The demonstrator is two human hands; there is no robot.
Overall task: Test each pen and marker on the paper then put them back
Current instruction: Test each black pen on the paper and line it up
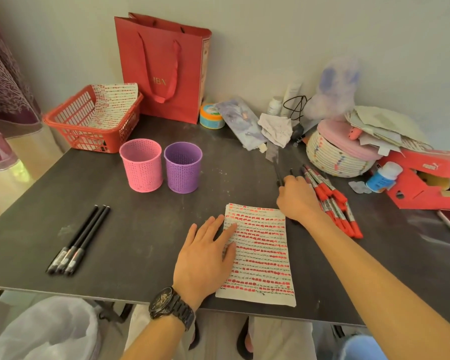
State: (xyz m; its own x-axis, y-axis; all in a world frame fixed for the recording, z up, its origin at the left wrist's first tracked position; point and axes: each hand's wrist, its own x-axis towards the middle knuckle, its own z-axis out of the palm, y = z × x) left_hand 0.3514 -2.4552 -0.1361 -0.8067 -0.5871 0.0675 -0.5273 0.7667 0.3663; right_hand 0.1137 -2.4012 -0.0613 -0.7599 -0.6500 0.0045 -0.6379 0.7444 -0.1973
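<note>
Lower centre of frame: our left hand lies flat, fingers spread, pressing the left edge of the paper. The sheet is already dense with red dashes and dark scribble lines, so free space looks scarce.

Right of centre: our right hand reaches over the paper's upper right corner to the black pens lying just left of the red markers. The fingers curl down onto the pens; we cannot tell whether one is already pinched.

Lower left: three black pens lie side by side, well apart from the rest. We judge these already tested. The pink cup and purple cup, upper centre left, appear empty as far as we can see.

Step in hand, as we judge it: pick one pen. Take a single barrel near its middle, lift clear of the neighbours so none roll, keep the left palm pinning the sheet, aim for a bare margin
</note>
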